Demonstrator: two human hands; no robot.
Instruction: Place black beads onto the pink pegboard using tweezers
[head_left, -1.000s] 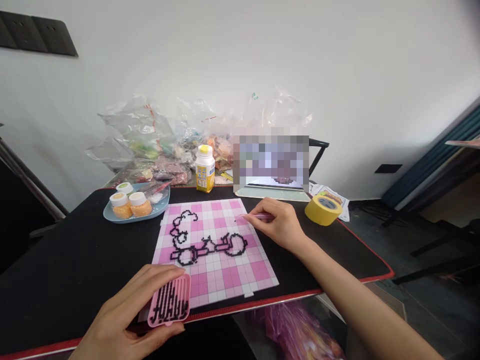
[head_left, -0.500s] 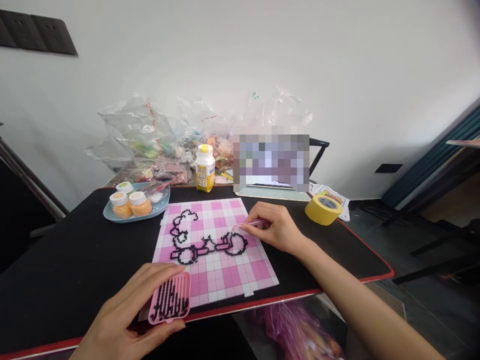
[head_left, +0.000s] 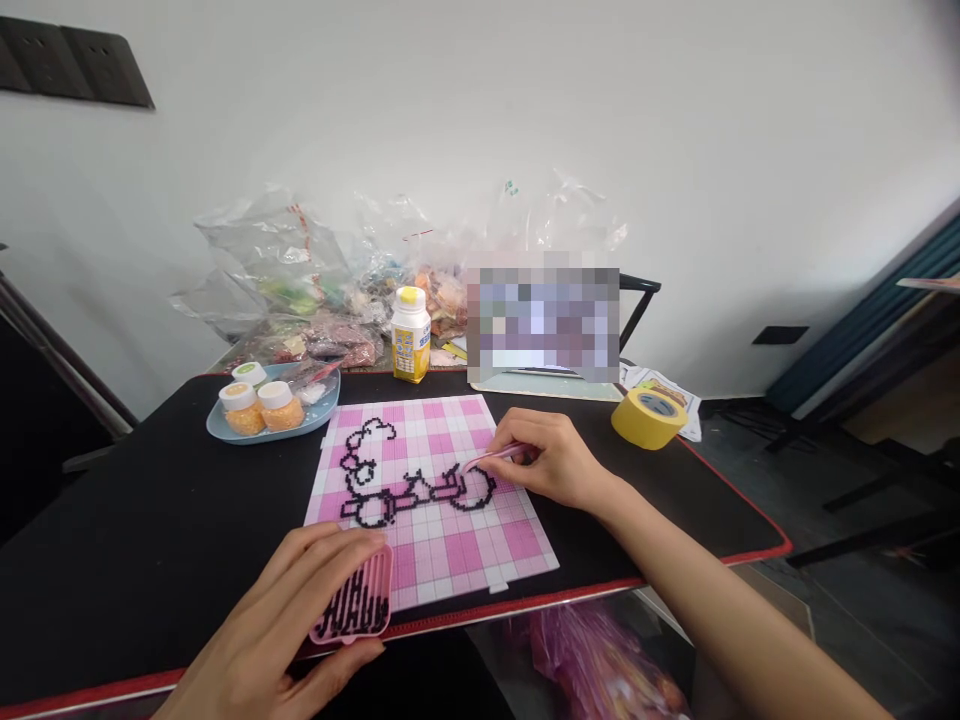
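Between the thumb and fingers of my left hand [head_left: 281, 620] is a pink ridged bead tray [head_left: 375, 585], tilted, with black beads lined up in its grooves. My right hand [head_left: 551, 460] pinches pink tweezers [head_left: 506, 453], their curved tip down at the bead outline near the right-hand ring. A pink and white checked pegboard [head_left: 450, 555] lies flat on the table under the tip. Black beads [head_left: 405, 500] on it form an outline of rings and short lines. Whether the tip grips a bead is too small to tell.
On the black mat [head_left: 165, 540], a blue plate [head_left: 319, 412] at the left bears several small jars [head_left: 280, 408]. A yellow-capped bottle [head_left: 410, 340] stands behind the board. Right of my hand sits a yellow tape roll [head_left: 646, 420]. Plastic bags [head_left: 277, 255] pile against the wall; a blurred screen [head_left: 544, 325] leans there.
The tweezers' tip has lowered slightly onto the top of the right-hand bead ring. My left hand and the bead tray have shifted a little to the right.
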